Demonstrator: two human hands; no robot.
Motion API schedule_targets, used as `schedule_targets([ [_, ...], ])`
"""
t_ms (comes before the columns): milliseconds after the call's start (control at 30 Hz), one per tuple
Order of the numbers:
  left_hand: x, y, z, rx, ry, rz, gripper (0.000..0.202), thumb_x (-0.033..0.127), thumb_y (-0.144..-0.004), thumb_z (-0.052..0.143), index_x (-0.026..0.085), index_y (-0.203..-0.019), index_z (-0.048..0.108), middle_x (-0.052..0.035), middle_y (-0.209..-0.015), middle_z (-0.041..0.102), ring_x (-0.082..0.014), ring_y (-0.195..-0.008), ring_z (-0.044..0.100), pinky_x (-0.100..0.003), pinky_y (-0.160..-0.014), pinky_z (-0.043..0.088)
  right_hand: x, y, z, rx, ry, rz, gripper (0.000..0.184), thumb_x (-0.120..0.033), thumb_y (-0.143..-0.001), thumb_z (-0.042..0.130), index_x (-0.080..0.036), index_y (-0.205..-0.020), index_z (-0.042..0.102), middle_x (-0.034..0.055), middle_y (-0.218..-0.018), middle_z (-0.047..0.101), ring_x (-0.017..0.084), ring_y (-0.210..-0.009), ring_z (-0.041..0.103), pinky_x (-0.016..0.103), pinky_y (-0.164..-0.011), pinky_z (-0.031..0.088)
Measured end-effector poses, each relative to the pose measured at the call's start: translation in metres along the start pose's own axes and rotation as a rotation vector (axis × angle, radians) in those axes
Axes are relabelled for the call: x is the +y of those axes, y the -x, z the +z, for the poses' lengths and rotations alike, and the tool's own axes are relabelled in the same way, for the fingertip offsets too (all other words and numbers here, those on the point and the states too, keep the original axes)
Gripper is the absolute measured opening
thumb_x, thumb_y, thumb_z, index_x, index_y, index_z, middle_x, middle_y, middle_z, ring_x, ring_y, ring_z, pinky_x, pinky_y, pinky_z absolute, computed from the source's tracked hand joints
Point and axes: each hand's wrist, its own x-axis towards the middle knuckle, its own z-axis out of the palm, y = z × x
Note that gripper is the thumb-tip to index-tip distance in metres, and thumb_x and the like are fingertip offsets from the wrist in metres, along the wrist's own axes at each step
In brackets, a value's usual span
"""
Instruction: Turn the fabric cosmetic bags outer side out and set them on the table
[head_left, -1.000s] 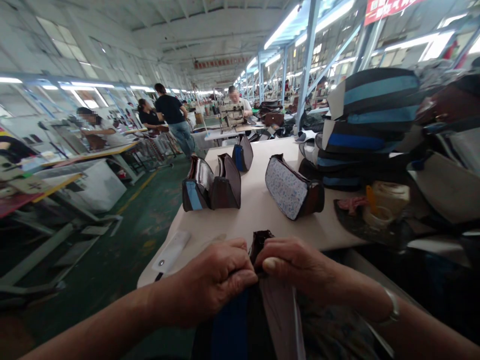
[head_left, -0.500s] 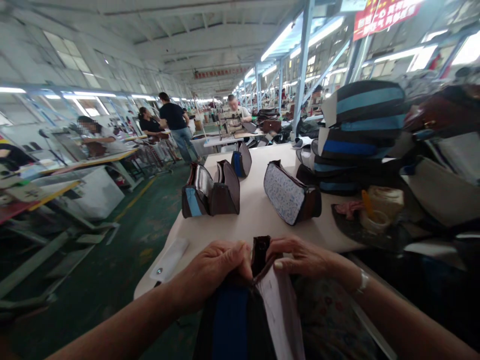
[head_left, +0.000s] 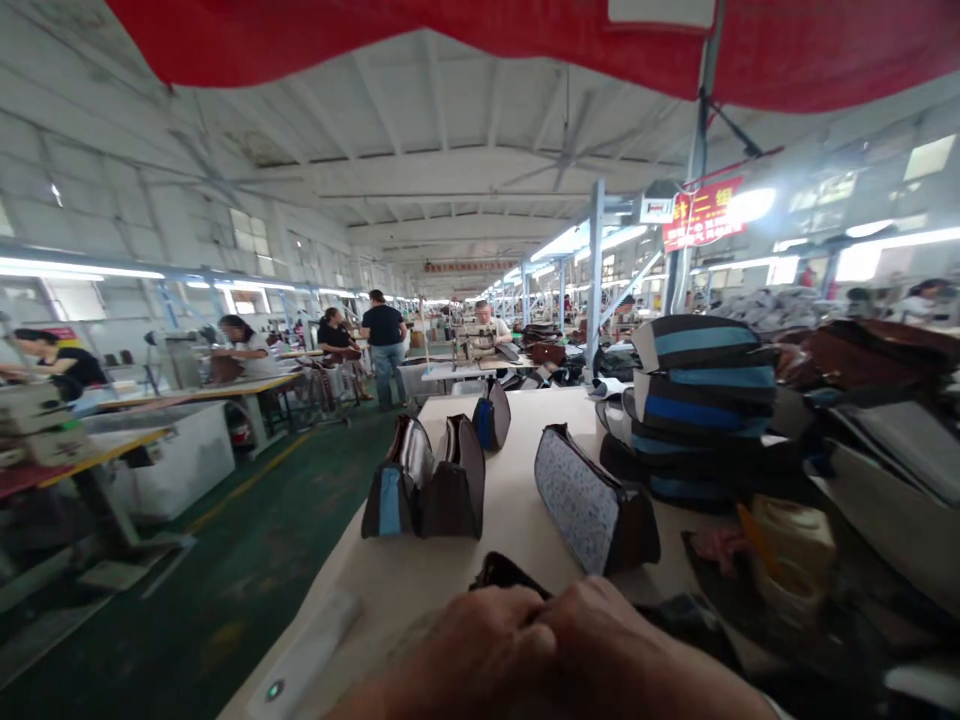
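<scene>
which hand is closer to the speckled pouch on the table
The right hand is nearer: it sits below and just short of the speckled pouch. The left hand lies further left, below and off to that side.

Long white fluorescent tubes (head_left: 82, 270) are lighting the hall brightly, and a bright white ceiling lamp (head_left: 750, 205) is throwing glare at right. The wide lens is bending the curved red overhead banner (head_left: 405, 45) along the top edge, while the left hand (head_left: 472, 650) and right hand (head_left: 630, 640) are blurring darkly against the pale cream tabletop (head_left: 420, 570).

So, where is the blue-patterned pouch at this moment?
In the head view, the patterned pouch lies on the white table, right of the dark pouches.
</scene>
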Motion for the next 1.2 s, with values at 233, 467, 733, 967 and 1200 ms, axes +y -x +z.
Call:
schedule_targets([
  [233,-0.029,-0.009,0.028,0.518,0.569,-0.402,0.062,0.073,-0.093,0.029,0.019,-0.098,0.060,-0.0022,-0.071,0.054,-0.0203,-0.070,0.055,-0.032,-0.066,0.043,0.044,-0.007,-0.020,0.008,-0.116,0.013,0.024,-0.036,-0.085,0.065,-0.016,-0.072,0.062,-0.0020,-0.064,0.047,0.010,-0.060,0.039,0.025,-0.055,0.023],
  [467,-0.074,0.003,0.008,0.803,0.849,-0.583,0.070,0.081,-0.083,0.043,0.015,-0.083,0.066,0.0031,-0.059,0.039,-0.0149,-0.057,0.039,-0.026,-0.055,0.031,0.090,0.007,-0.008,0.009,-0.950,-0.094,0.044,-0.054,-0.088,0.064,-0.013,-0.073,0.057,-0.0017,-0.068,0.042,0.011,-0.064,0.036,0.025,-0.059,0.026],
  [733,-0.024,0.009,0.002,-0.161,0.915,-0.211,0.059,0.065,-0.095,0.042,0.012,-0.081,0.065,-0.0003,-0.074,0.048,-0.0133,-0.068,0.040,-0.026,-0.064,0.033,0.043,0.006,0.009,0.188,-0.898,-0.274,0.024,-0.034,-0.090,0.070,-0.015,-0.078,0.061,-0.0003,-0.077,0.050,0.013,-0.074,0.047,0.028,-0.073,0.036],
  [967,0.002,0.005,-0.010,-0.375,1.000,-0.254,0.035,0.045,-0.085,0.071,0.012,-0.091,0.064,0.0022,-0.075,0.045,-0.0111,-0.070,0.036,-0.024,-0.063,0.030,0.046,0.017,0.022,0.186,-1.025,-0.190,0.022,-0.033,-0.093,0.066,-0.014,-0.082,0.063,0.0008,-0.079,0.051,0.013,-0.074,0.046,0.028,-0.070,0.034],
  [1200,-0.008,-0.001,-0.008,-0.351,1.009,-0.375,0.030,0.038,-0.079,0.076,0.010,-0.088,0.069,0.0032,-0.069,0.047,-0.0088,-0.063,0.034,-0.024,-0.057,0.023,0.038,0.024,0.032,0.255,-1.223,0.009,0.026,-0.037,-0.090,0.068,-0.013,-0.081,0.062,0.0004,-0.076,0.051,0.011,-0.068,0.043,0.025,-0.061,0.030],
])
